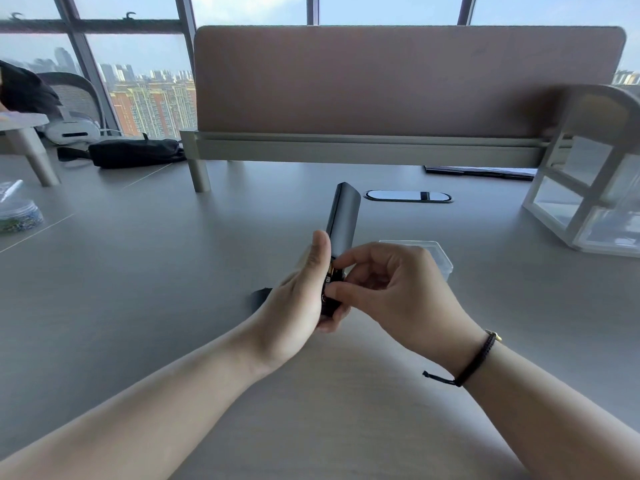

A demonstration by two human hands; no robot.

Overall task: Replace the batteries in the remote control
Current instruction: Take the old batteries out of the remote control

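My left hand holds a slim dark remote control upright above the desk, thumb along its left edge. The remote's lower end is open, and a battery with a gold and black casing shows in the compartment. My right hand pinches at that battery with thumb and forefinger. A small dark piece, possibly the battery cover, lies on the desk behind my left hand, partly hidden. A clear plastic box sits on the desk behind my right hand.
A pink divider panel on a metal rail stands across the back of the grey desk. A white and clear drawer unit is at right, a cable grommet mid-desk, a black pouch and a bead container at left.
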